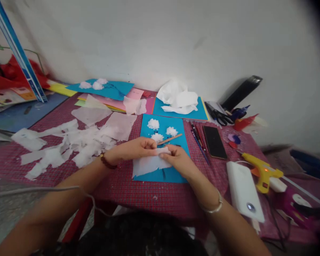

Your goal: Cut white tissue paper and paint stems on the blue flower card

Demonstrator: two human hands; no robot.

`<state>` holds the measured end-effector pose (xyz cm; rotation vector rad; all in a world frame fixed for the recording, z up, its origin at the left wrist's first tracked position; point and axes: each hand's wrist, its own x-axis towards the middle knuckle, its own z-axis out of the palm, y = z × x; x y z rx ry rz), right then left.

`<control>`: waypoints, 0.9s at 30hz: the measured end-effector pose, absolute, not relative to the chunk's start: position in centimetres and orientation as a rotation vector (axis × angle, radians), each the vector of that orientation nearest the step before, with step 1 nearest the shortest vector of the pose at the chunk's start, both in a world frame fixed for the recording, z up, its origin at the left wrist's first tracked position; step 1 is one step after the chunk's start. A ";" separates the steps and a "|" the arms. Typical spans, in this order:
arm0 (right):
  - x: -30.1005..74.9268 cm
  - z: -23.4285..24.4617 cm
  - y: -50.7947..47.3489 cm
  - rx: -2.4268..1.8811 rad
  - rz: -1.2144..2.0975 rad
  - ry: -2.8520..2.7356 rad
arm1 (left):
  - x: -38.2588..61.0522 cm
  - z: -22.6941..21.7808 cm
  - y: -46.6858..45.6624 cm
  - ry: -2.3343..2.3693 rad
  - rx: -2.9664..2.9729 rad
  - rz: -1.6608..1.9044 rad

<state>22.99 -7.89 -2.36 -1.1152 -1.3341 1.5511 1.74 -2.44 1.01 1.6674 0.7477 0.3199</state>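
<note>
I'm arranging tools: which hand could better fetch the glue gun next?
Probably the right hand: it is nearer the glue gun, while the left hand is farther across. Both hold the white paper, so the right must let go first.

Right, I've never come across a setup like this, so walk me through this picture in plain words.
There is no robot here, only a person's two bare hands. The single picture comes from a camera worn on that person's head, looking forward and down.

The left hand and the right hand pinch a piece of thin white paper over a blue sheet. Beyond them on that sheet are three white paper tufts and a flat wooden stick; whether the fingers touch the stick is unclear.

All this is on a red checked cloth. Torn white paper is spread on the left; on the right are a dark phone, scissors and a yellow glue gun.
</note>
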 end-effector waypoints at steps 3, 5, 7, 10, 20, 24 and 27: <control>23.6 -2.1 -8.0 -1.181 1.478 -1.185 | 1.1 0.5 -2.4 0.765 1.311 0.433; 24.2 -1.9 -8.0 -1.223 1.428 -1.099 | 0.7 0.1 -2.2 0.710 1.072 0.465; 24.6 -1.8 -8.0 -1.250 1.398 -1.061 | 0.6 -0.2 -2.1 0.688 0.960 0.478; 24.9 -1.7 -8.1 -1.278 1.380 -1.053 | 0.9 -0.7 -2.3 0.763 0.979 0.504; 25.8 -1.5 -8.1 -1.310 1.260 -1.093 | 1.3 0.1 -3.2 0.891 1.092 0.706; 26.1 -1.7 -8.3 -1.270 1.267 -1.073 | 1.2 0.5 -3.0 0.870 1.072 0.765; 26.3 -1.3 -8.4 -1.191 1.276 -1.081 | 1.1 0.8 -3.0 0.860 1.044 0.802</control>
